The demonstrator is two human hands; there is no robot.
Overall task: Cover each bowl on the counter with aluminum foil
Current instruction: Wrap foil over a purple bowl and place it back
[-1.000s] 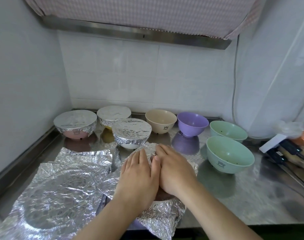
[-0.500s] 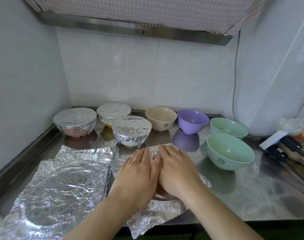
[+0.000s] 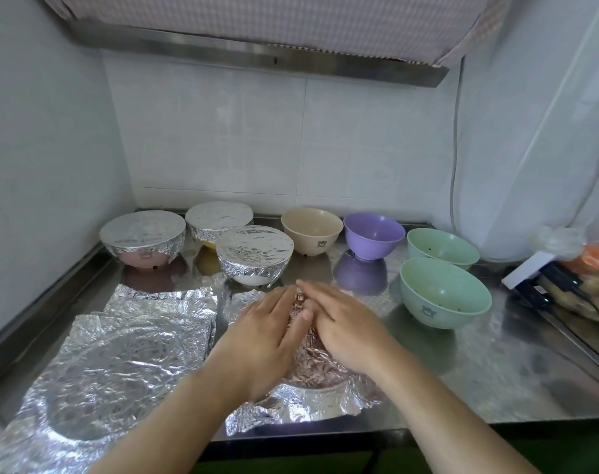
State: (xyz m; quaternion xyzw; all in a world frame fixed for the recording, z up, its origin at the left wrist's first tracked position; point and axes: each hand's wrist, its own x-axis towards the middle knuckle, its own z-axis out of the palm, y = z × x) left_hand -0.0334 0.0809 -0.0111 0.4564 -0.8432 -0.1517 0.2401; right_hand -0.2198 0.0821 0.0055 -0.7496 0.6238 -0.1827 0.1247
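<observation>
Foil (image 3: 311, 367) pressed flat beneath both hands, left hand (image 3: 260, 340) and right hand (image 3: 345, 326) side by side, fingers straight, bowl hidden directly underneath.

On the worktop (image 3: 496, 381), three foil-covered bowls (image 3: 255, 254) cluster at the back left, with four uncovered bowls (image 3: 445, 292) to their right. Loose foil sheets (image 3: 120, 354) lie front left; just right of them, both hands (image 3: 325, 333) rest side by side on another foil sheet (image 3: 308, 401).

No readable words or numbers anywhere, only small bear-like marks printed on the beige bowl (image 3: 311, 234) and green bowl (image 3: 443, 295), too blurred to read.
</observation>
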